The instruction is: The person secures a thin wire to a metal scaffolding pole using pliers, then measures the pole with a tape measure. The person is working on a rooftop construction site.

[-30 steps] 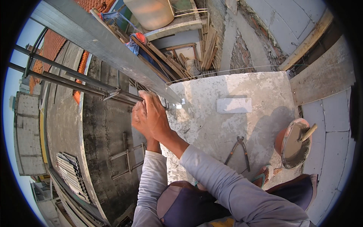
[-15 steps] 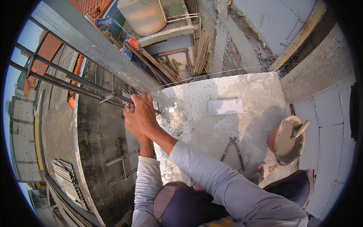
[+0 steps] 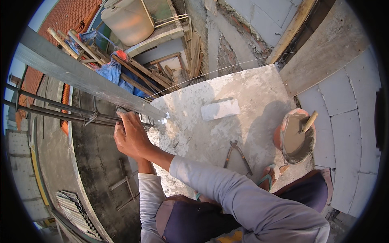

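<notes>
My right hand [image 3: 133, 135] is closed, fingers bent at the dark steel reinforcing bars [image 3: 73, 113]; whatever they pinch is too small to make out. Below and behind it is my left hand [image 3: 144, 166], with just the wrist area showing and its fingers hidden. The bars run in from the left, bound by a wire tie [image 3: 92, 117] close to my fingers. A long grey metal beam [image 3: 89, 79] slants just above my hands, down to the concrete slab [image 3: 190, 141]. Pincers [image 3: 237, 157] with handles spread lie on the slab, out of my hands.
A pale block [image 3: 221, 109] rests on the slab. To the right stands a bucket of wet mortar [image 3: 296, 137] with a wooden handle in it. A thin string [image 3: 227, 67] crosses the far edge. Beyond the left edge is a drop to a lower concrete surface [image 3: 101, 162].
The view has shifted, so the slab and its things sit further left. Both hands stay together at the bars, slightly lower in the picture. The block, pincers and bucket remain in place.
</notes>
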Available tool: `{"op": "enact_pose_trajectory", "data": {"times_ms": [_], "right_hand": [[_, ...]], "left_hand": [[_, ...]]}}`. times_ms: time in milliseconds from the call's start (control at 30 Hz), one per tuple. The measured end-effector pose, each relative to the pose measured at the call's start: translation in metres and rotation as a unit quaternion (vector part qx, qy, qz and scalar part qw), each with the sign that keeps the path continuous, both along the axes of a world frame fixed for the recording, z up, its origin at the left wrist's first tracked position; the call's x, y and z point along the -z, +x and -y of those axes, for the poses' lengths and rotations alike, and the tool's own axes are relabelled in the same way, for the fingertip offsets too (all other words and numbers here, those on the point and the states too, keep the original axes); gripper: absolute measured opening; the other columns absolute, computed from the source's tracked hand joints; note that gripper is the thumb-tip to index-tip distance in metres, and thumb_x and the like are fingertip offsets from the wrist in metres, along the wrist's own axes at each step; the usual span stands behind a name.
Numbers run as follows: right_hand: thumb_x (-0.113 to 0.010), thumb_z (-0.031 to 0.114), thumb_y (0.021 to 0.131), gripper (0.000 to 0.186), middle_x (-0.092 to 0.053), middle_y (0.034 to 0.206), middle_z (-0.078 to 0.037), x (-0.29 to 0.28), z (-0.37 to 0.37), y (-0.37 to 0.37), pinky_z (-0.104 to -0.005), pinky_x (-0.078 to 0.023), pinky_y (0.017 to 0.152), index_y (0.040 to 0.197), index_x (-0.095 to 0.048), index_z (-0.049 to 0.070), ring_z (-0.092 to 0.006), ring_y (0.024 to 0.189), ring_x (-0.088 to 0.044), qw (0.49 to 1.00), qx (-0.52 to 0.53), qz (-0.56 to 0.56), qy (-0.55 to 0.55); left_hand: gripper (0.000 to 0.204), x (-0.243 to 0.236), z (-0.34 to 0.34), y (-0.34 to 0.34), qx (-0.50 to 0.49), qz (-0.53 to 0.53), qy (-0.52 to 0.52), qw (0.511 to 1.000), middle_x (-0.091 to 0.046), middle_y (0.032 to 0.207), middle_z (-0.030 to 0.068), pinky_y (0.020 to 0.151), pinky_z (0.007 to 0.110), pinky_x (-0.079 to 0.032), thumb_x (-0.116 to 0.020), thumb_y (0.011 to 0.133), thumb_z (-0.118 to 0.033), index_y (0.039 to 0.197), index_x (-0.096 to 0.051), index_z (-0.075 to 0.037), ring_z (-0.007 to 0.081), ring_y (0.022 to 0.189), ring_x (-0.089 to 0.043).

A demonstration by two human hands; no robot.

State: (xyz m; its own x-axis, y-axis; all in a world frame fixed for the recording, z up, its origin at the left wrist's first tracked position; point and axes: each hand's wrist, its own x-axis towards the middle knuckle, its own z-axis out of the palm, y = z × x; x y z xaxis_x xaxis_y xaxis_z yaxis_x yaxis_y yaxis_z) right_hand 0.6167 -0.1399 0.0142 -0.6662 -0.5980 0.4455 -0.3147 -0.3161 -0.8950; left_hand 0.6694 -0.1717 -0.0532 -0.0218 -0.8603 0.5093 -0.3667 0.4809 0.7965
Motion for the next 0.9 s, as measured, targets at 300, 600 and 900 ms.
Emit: {"op": "enact_pose_trajectory", "data": {"times_ms": [300, 600, 900], "right_hand": [[-0.054, 0.015, 0.101, 0.027, -0.059, 0.116, -0.024, 0.015, -0.002, -0.019, -0.0482, -0.049, 0.096, 0.122, -0.05, -0.001, -0.0412, 0.11, -0.061, 0.993, -0.104, 0.047, 0.005], [-0.061, 0.012, 0.099, 0.022, -0.057, 0.108, -0.017, 0.016, -0.009, -0.008, -0.0434, -0.049, 0.086, 0.116, -0.051, 0.002, -0.0354, 0.098, -0.058, 0.991, -0.114, 0.072, -0.024], [-0.069, 0.01, 0.094, 0.045, -0.055, 0.13, -0.02, 0.045, -0.059, -0.09, -0.0448, -0.048, 0.107, 0.135, -0.053, -0.002, -0.0375, 0.125, -0.056, 0.98, -0.176, -0.072, 0.063]], "left_hand": [[0.023, -0.002, -0.003, -0.001, 0.0, -0.009, -0.006, 1.0, -0.071, 0.112, 0.0125, 0.089, 0.031, -0.058, -0.067, 0.1, -0.008, 0.12, -0.07, 0.004, 0.0189, 0.104, -0.069], [0.024, -0.002, -0.02, -0.007, -0.019, -0.034, -0.011, 0.999, -0.071, 0.112, 0.0126, 0.09, 0.031, -0.058, -0.066, 0.101, -0.009, 0.12, -0.07, 0.004, 0.0191, 0.104, -0.069], [0.024, -0.02, -0.011, 0.001, -0.012, -0.008, -0.061, 0.998, -0.071, 0.113, 0.0128, 0.091, 0.031, -0.058, -0.066, 0.102, -0.01, 0.121, -0.07, 0.004, 0.0193, 0.104, -0.069]]}}
